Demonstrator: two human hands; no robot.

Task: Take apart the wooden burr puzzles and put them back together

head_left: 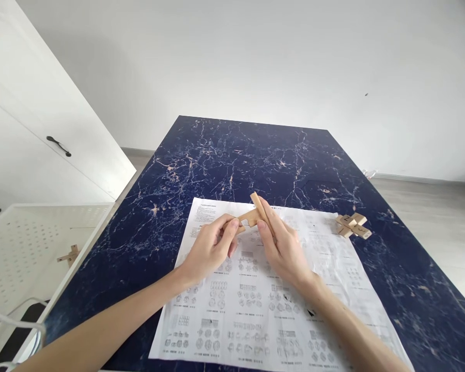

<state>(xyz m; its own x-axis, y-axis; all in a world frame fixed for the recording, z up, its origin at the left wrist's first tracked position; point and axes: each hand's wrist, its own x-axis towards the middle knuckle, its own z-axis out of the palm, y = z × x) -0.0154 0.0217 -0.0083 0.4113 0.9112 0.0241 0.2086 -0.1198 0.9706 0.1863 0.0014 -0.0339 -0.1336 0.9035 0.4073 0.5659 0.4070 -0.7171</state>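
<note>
While a notched, pale wooden piece point(249, 216) is gripped by the left hand point(212, 243), a pale wooden bar point(258, 203) is clasped by the right hand point(284, 245) above white printed paper point(267, 336).

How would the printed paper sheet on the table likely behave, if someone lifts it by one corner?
The printed paper sheet would probably be floppy, because its surface shows wrinkles. It seems light for its size, being apparently one thin layer. It might also slide easily, since the table looks smooth.
</note>
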